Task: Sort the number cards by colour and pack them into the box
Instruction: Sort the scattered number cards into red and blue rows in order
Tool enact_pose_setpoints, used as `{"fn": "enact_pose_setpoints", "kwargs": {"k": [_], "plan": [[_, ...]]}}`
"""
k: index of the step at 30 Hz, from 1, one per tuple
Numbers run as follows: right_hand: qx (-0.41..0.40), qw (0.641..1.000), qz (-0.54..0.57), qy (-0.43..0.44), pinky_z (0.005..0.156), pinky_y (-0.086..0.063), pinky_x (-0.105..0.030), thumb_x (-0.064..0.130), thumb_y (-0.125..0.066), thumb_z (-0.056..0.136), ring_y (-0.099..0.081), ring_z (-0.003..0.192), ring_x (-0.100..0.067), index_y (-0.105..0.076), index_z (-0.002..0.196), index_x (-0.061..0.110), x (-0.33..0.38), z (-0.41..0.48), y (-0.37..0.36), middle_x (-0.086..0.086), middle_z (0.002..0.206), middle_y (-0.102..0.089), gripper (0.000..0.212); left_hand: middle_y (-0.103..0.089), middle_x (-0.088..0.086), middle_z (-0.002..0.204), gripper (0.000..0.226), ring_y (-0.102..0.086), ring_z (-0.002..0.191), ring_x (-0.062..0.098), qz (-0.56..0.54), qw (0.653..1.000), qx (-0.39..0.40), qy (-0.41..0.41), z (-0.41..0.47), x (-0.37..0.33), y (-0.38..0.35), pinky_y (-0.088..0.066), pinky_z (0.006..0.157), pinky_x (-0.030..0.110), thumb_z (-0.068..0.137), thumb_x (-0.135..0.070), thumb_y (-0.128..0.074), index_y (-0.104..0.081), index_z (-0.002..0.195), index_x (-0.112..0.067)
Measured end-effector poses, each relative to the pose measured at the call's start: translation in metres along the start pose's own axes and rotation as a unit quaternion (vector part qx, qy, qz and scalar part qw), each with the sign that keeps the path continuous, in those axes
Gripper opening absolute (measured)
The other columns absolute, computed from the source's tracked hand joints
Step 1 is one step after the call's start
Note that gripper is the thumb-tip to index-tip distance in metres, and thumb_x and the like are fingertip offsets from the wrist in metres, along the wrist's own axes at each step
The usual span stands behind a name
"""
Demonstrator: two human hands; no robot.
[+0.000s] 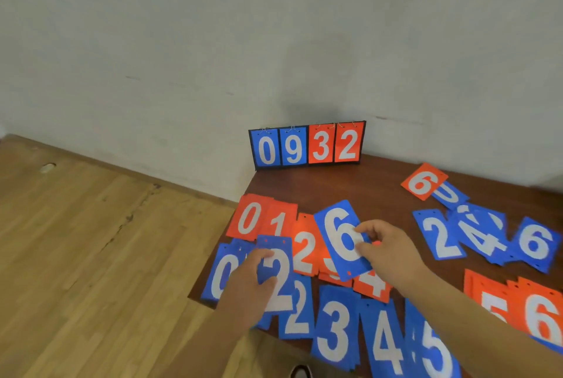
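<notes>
**Clerk:** Entry one, the hands?

**Checker:** The left hand (248, 281) has its fingers curled round the left edge of a blue plastic card printed with a white 2 (278, 283). That card lies over the near row, and I cannot tell whether it is lifted clear. The right hand (385, 251) pinches the right edge of a blue plastic card printed with a white 6 (338, 240) between thumb and fingertips, with the card tilted across the red row.

**Clerk:** Why hold them so?

**Checker:** Thin flat cards are easiest to take by an edge. Both are blue, so I judge they are being pulled from mixed ground toward the blue set.

**Clerk:** Stock on the dark red-brown wooden table (304, 185)?

**Checker:**
- Row of red cards from 0 upward (248, 219), partly under the 6.
- Row of blue cards along the near edge (333, 329): 0, 2, 3, 4, 5.
- Loose cluster of blue cards (441, 237) to the right.
- Single red card with a 6 (423, 182), overlapping a blue one, far right.
- Stack of red cards (542, 316) at the right edge.
- Black-framed flip scoreboard reading 0 9 3 2 (307, 146), upright against the wall.

**Clerk:** And the box?

**Checker:** It is not in view. The rows run in number order, probably so each colour can be checked for gaps. Sorting looks partly done and packing not yet begun.
</notes>
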State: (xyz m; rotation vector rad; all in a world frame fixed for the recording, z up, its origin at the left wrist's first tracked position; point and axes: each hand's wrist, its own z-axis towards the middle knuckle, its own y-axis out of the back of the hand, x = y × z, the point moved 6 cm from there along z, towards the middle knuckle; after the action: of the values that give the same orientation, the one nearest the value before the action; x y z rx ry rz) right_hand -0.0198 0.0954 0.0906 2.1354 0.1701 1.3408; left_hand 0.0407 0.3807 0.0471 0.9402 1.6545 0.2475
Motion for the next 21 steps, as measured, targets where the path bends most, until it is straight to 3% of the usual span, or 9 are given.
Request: {"fn": "enact_pose_setpoints", "kwargs": {"k": [2, 5, 7, 9, 11, 13, 17, 21], "plan": [[0.001, 1.0, -0.002, -0.016, 0.05, -0.046, -0.021, 0.016, -0.067, 0.092, -0.065, 0.066, -0.011, -0.066, 0.096, 0.032, -0.011, -0.004, -0.009, 0.009, 0.093, -0.069, 0.016, -0.055, -0.011, 0.081, 0.039, -0.048, 0.05, 0.003, 0.034, 0.998, 0.06, -0.002, 0.001, 0.014, -0.028, -0.038, 0.051, 0.018, 0.096, -0.023, -0.057, -0.046, 0.128, -0.043], [-0.004, 0.999, -0.006, -0.049, 0.058, -0.056, -0.032, 0.019, -0.068, 0.092, -0.065, 0.071, -0.016, -0.065, 0.094, 0.034, -0.036, -0.013, -0.018, 0.006, 0.091, -0.068, 0.015, -0.063, -0.001, 0.097, 0.041, -0.048, 0.048, 0.005, 0.07, 0.991, 0.118, 0.003, 0.007, 0.033, -0.061, -0.035, 0.048, 0.019, 0.098, -0.024, -0.053, -0.044, 0.134, -0.043], [-0.005, 0.996, -0.019, -0.083, 0.063, -0.058, -0.036, 0.02, -0.068, 0.092, -0.067, 0.075, -0.016, -0.064, 0.094, 0.034, -0.053, -0.02, -0.021, 0.007, 0.092, -0.069, 0.015, -0.063, 0.001, 0.096, 0.042, -0.05, 0.052, 0.004, 0.093, 0.985, 0.142, 0.004, 0.01, 0.038, -0.076, -0.033, 0.046, 0.018, 0.101, -0.024, -0.051, -0.041, 0.138, -0.042], [-0.013, 0.994, -0.023, -0.108, 0.066, -0.06, -0.038, 0.019, -0.068, 0.092, -0.069, 0.078, -0.014, -0.063, 0.093, 0.035, -0.065, -0.025, -0.021, 0.01, 0.092, -0.07, 0.017, -0.063, -0.002, 0.102, 0.046, -0.058, 0.07, 0.006, 0.132, 0.979, 0.153, 0.0, 0.014, 0.044, -0.087, -0.043, 0.055, 0.022, 0.102, -0.025, -0.051, -0.038, 0.142, -0.041], [-0.02, 0.992, -0.026, -0.124, 0.066, -0.062, -0.041, 0.019, -0.068, 0.092, -0.069, 0.079, -0.015, -0.063, 0.094, 0.035, -0.075, -0.028, -0.02, 0.008, 0.092, -0.069, 0.017, -0.064, -0.005, 0.109, 0.05, -0.062, 0.092, 0.012, 0.178, 0.972, 0.154, -0.005, 0.019, 0.05, -0.095, -0.055, 0.074, 0.035, 0.102, -0.025, -0.052, -0.035, 0.146, -0.039], [-0.018, 0.99, -0.023, -0.137, 0.065, -0.062, -0.04, 0.02, -0.069, 0.093, -0.069, 0.08, -0.014, -0.062, 0.094, 0.036, -0.083, -0.029, -0.021, 0.008, 0.094, -0.069, 0.017, -0.061, -0.005, 0.114, 0.051, -0.058, 0.104, 0.016, 0.223, 0.963, 0.149, -0.017, 0.021, 0.054, -0.101, -0.054, 0.084, 0.037, 0.101, -0.025, -0.053, -0.036, 0.148, -0.036], [-0.011, 0.989, -0.01, -0.15, 0.068, -0.063, -0.044, 0.02, -0.07, 0.093, -0.07, 0.084, -0.015, -0.061, 0.093, 0.036, -0.095, -0.027, -0.022, 0.01, 0.097, -0.068, 0.019, -0.039, -0.001, 0.128, 0.04, -0.041, 0.118, 0.021, 0.333, 0.936, 0.096, -0.055, 0.016, 0.049, -0.101, -0.045, 0.091, 0.029, 0.098, -0.035, -0.055, -0.042, 0.137, -0.036], [-0.01, 0.989, 0.019, -0.143, 0.055, -0.056, -0.02, 0.02, -0.071, 0.092, -0.065, 0.09, -0.009, -0.061, 0.101, 0.033, -0.099, -0.028, -0.014, 0.013, 0.103, -0.065, 0.019, -0.033, 0.001, 0.146, 0.044, -0.034, 0.133, 0.023, 0.34, 0.938, 0.052, -0.051, 0.014, 0.041, -0.095, -0.039, 0.105, 0.032, 0.096, -0.046, -0.058, -0.047, 0.137, -0.037]]}}
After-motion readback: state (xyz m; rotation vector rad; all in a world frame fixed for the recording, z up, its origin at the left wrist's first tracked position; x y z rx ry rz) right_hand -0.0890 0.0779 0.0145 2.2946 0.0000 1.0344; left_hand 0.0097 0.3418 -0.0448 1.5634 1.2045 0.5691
